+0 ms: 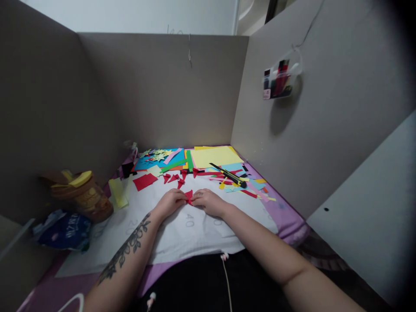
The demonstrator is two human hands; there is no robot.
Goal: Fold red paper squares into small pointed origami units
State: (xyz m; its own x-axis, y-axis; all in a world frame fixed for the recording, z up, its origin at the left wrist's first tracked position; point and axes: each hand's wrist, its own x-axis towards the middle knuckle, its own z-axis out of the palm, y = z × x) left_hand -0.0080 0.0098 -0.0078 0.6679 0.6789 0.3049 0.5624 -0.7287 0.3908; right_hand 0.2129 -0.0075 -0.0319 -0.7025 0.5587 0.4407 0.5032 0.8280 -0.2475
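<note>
Between my two hands is a small piece of red paper (189,197), low over the white sheet (175,240). The fingers of my left hand (171,202) pinch its left side. My right hand (208,201) pinches its right side, and the fingertips hide part of its edges. Just beyond lie several small folded red paper pieces (181,183). A larger red paper rectangle (145,182) rests to their left. To the right, a black and yellow utility knife (228,175) lies across coloured paper strips.
Yellow paper sheets (216,157) and a blue sheet (139,163) with pale paper stars (159,155) lie at the back. A brown cup (92,195) and blue packet (63,229) stand at left. Grey panels (162,86) enclose the table; a plastic container (279,80) hangs at right.
</note>
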